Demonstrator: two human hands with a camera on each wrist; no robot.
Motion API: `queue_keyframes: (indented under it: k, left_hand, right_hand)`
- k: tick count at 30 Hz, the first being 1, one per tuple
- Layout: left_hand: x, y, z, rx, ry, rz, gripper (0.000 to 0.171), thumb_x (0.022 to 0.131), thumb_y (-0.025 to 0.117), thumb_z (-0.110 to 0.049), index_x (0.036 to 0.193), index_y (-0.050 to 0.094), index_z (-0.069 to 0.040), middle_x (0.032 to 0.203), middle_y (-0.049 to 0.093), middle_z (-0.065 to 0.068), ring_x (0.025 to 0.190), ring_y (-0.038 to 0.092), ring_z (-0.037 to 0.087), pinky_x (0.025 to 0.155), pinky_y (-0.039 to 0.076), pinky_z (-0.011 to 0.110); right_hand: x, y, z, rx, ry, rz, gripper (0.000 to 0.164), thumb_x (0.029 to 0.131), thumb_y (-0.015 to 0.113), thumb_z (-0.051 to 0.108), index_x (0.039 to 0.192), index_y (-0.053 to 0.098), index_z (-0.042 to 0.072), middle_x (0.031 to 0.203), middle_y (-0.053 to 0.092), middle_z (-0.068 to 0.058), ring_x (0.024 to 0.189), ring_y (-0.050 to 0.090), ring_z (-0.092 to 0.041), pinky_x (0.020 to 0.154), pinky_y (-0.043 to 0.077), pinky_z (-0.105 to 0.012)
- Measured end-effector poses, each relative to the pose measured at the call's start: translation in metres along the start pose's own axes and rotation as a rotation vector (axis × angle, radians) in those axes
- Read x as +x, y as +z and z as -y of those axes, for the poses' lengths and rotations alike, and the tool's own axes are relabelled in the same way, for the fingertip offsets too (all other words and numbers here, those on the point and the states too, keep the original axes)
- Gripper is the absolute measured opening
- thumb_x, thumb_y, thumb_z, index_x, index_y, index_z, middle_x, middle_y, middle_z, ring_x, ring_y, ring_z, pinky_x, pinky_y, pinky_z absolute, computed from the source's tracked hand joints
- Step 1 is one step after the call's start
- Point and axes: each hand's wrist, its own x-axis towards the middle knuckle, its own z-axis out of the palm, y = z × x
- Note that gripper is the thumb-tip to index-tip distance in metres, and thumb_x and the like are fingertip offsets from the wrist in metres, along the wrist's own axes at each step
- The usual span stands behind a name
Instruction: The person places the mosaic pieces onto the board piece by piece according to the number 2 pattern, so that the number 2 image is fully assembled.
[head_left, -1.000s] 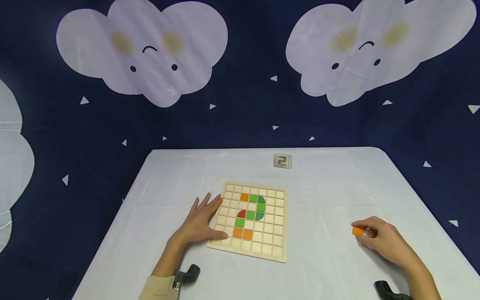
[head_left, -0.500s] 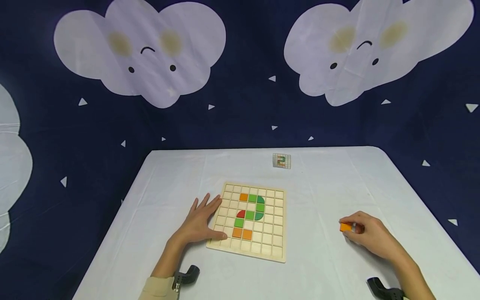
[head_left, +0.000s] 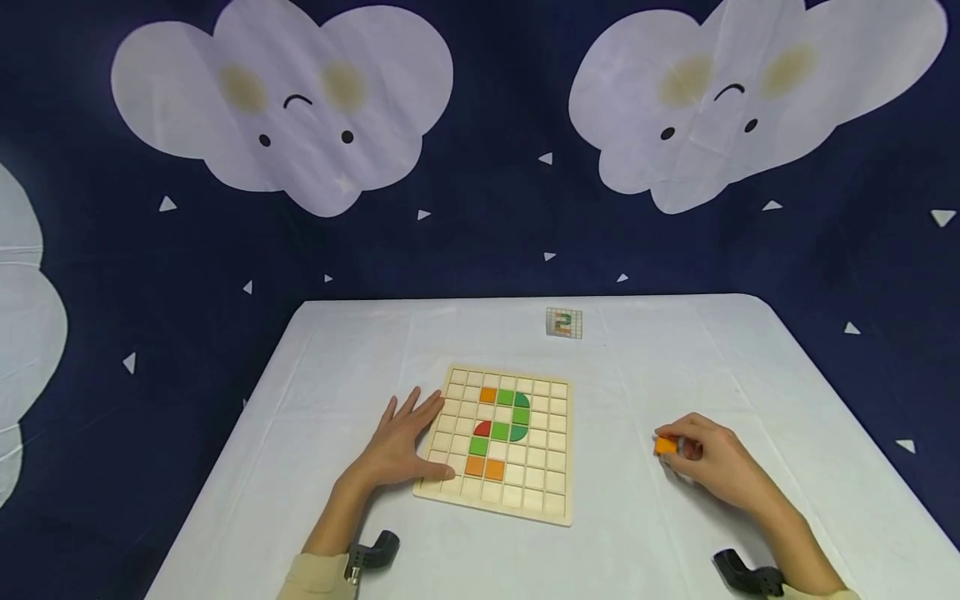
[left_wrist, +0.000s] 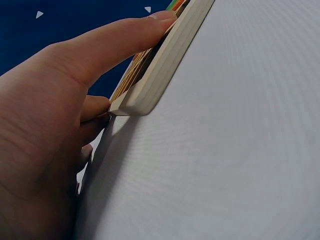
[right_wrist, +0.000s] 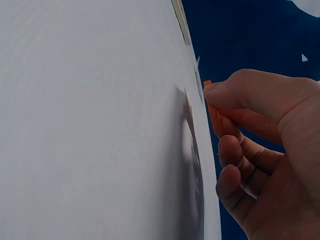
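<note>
My right hand (head_left: 712, 458) pinches a thin orange square tile (head_left: 665, 446) between thumb and fingers, to the right of a wooden grid board (head_left: 536, 458). The right wrist view shows the tile (right_wrist: 214, 112) edge-on, held over the white cloth. My left hand (head_left: 393, 450) rests at the board's left edge, fingers spread, its thumb (left_wrist: 145, 31) lying over the board's near left part. Set in the grid are orange squares (head_left: 474, 466), green squares (head_left: 500, 431), dark green rounded pieces (head_left: 518, 432) and a red rounded piece (head_left: 482, 428), forming a 2-like curve.
A small card (head_left: 564, 322) with a coloured 2 on a grid stands near the table's far edge. White cloth (head_left: 630, 533) covers the table. Behind it hangs a dark blue curtain (head_left: 495, 242) with clouds. Each wrist carries a black device (head_left: 378, 550).
My right hand has moved left toward the board, carrying the orange tile. The left hand and the board have stayed in place.
</note>
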Motion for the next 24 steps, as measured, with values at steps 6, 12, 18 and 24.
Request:
queue_keyframes:
  k: [6, 12, 18, 24]
  left_hand:
    - [0.000, 0.000, 0.000, -0.008, -0.006, 0.004, 0.118, 0.059, 0.071, -0.076, 0.151, 0.033, -0.014, 0.156, 0.025, -0.005, 0.146, 0.006, 0.022, 0.115, -0.002, 0.048]
    - [0.001, 0.001, 0.001, 0.004, -0.012, 0.006, 0.118, 0.058, 0.070, -0.078, 0.151, 0.033, -0.014, 0.156, 0.025, -0.006, 0.146, 0.005, 0.020, 0.115, -0.002, 0.048]
    - [0.001, 0.002, 0.001, -0.001, -0.017, 0.014, 0.119, 0.058, 0.070, -0.078, 0.151, 0.032, -0.014, 0.156, 0.024, -0.006, 0.146, 0.004, 0.020, 0.115, -0.003, 0.047]
    - [0.002, 0.001, 0.001, -0.004, -0.023, 0.015, 0.119, 0.058, 0.070, -0.078, 0.151, 0.032, -0.015, 0.156, 0.025, -0.006, 0.146, 0.004, 0.020, 0.115, -0.003, 0.046]
  right_hand:
    - [0.008, 0.007, 0.006, 0.018, -0.011, 0.034, 0.030, 0.078, 0.081, 0.017, 0.107, 0.072, 0.016, 0.087, 0.059, 0.008, 0.069, 0.052, -0.009, 0.055, 0.043, -0.020]
    - [0.014, 0.011, 0.015, 0.054, -0.011, 0.066, 0.031, 0.078, 0.081, 0.014, 0.107, 0.072, 0.016, 0.089, 0.060, 0.009, 0.070, 0.053, -0.010, 0.057, 0.045, -0.021]
    - [0.020, 0.018, 0.025, 0.070, -0.010, 0.098, 0.031, 0.078, 0.079, 0.010, 0.108, 0.072, 0.017, 0.089, 0.060, 0.009, 0.071, 0.053, -0.010, 0.058, 0.045, -0.022]
    - [0.026, 0.026, 0.032, 0.100, -0.041, 0.125, 0.028, 0.080, 0.079, 0.013, 0.107, 0.073, 0.016, 0.090, 0.061, 0.009, 0.070, 0.054, -0.011, 0.057, 0.046, -0.022]
